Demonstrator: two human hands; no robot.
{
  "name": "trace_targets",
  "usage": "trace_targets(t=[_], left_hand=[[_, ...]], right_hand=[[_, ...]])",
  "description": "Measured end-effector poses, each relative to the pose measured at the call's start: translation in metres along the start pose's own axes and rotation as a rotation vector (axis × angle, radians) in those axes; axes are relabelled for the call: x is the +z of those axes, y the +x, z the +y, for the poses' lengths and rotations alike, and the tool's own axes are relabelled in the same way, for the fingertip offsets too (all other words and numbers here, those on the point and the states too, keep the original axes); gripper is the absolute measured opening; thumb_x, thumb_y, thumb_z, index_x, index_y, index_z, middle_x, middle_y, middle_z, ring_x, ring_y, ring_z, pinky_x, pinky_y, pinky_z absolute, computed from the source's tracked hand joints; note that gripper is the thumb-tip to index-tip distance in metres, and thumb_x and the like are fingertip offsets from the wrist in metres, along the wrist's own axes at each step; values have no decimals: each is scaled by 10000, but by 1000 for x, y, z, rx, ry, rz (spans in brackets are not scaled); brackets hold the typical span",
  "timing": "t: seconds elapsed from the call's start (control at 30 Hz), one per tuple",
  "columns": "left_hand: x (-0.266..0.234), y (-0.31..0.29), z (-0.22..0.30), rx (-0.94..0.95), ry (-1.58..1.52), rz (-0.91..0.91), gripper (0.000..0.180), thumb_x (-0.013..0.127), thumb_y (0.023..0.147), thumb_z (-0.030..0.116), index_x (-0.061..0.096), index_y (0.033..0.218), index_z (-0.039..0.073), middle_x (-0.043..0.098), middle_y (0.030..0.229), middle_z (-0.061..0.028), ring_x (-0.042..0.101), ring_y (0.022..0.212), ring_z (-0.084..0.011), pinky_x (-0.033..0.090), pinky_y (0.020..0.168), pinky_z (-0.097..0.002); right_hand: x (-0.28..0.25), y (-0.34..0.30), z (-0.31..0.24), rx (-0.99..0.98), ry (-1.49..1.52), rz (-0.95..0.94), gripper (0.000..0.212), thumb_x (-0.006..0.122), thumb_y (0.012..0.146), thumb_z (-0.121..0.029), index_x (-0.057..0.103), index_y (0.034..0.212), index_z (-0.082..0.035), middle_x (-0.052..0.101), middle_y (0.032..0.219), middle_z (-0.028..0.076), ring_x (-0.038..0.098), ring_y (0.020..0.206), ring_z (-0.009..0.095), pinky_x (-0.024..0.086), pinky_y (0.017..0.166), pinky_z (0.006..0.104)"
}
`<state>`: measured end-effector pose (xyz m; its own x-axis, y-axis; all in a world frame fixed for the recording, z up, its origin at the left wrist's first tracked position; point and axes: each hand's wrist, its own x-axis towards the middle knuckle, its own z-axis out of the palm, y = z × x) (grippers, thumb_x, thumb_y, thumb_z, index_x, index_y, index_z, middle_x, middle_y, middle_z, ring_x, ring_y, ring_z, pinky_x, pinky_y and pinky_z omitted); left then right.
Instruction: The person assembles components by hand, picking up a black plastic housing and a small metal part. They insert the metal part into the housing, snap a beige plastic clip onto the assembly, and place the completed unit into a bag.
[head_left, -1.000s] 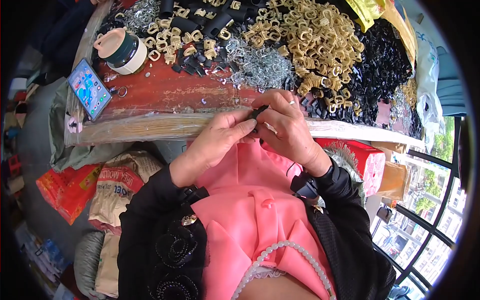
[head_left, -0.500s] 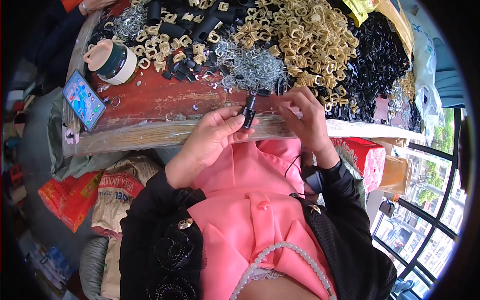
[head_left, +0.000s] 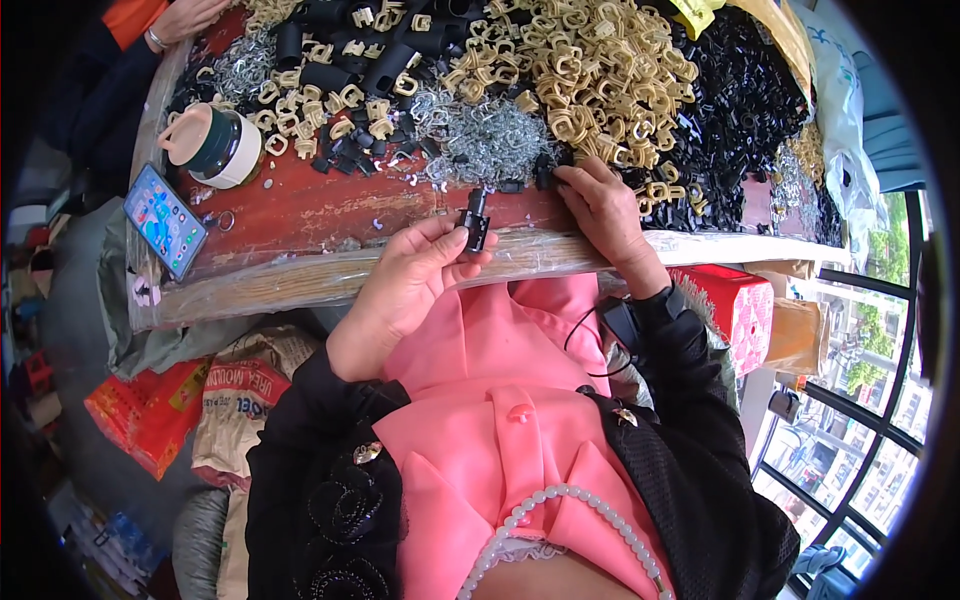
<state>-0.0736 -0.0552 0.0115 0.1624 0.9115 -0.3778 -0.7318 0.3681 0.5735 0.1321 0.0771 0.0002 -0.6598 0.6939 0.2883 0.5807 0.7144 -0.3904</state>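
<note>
My left hand [head_left: 420, 262] is raised over the table's near edge, its thumb and fingers closed on a small black plastic part [head_left: 475, 222]. The part has a blocky lower end and a narrower stem that points away from me. To the right, my right hand [head_left: 605, 210] reaches onto the tabletop with its fingers bent and drawn together. Its fingertips are beside a small black piece [head_left: 543, 170] at the edge of a heap of silvery metal pieces [head_left: 490, 138]. Whatever lies between those fingertips is hidden.
Beige plastic clips [head_left: 610, 75] are heaped at the back, with a black parts pile [head_left: 740, 100] on the right. A lidded jar [head_left: 212, 145] and a phone [head_left: 166, 222] sit at left on the red tabletop [head_left: 310, 205]. Another person's hand [head_left: 190, 20] rests at far left.
My right hand has come down from above the table edge to the small black piece by the heap. My left hand still holds its black part, a little farther left in view.
</note>
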Motion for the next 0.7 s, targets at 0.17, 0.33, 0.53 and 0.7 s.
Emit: trace_targets(t=[0.17, 0.33, 0.53, 0.7], left_hand=[[-2, -4, -1, 7, -18, 6, 228, 491, 827, 111, 487, 1023, -5, 569, 962, -118, 567, 809, -155, 448, 711, -236], [-7, -3, -4, 19, -17, -14, 224, 471, 836, 106, 474, 1031, -2, 559, 979, -155, 574, 824, -177, 473, 704, -253], [-10, -3, -4, 31, -35, -33, 226, 474, 833, 105, 479, 1032, -3, 560, 984, -141, 572, 832, -173, 471, 705, -254], [-3, 0, -3, 55, -14, -23, 233, 483, 830, 116, 485, 1031, -2, 560, 989, -127, 565, 855, -174, 464, 735, -262]], right_hand=[[2, 3, 0, -48, -71, -66, 78, 543, 728, -96, 518, 792, -59, 476, 727, 89, 524, 652, 277, 427, 545, 341], [2, 3, -7, -79, -134, -114, 77, 536, 725, -89, 500, 786, -60, 457, 715, 90, 513, 657, 286, 416, 553, 350], [2, 3, -8, -69, -106, -68, 74, 523, 731, -62, 480, 790, -49, 460, 739, 96, 493, 671, 295, 405, 580, 338], [-8, 5, -29, 21, 171, -10, 63, 516, 737, -29, 466, 775, -32, 462, 759, 113, 480, 664, 302, 401, 586, 322]])
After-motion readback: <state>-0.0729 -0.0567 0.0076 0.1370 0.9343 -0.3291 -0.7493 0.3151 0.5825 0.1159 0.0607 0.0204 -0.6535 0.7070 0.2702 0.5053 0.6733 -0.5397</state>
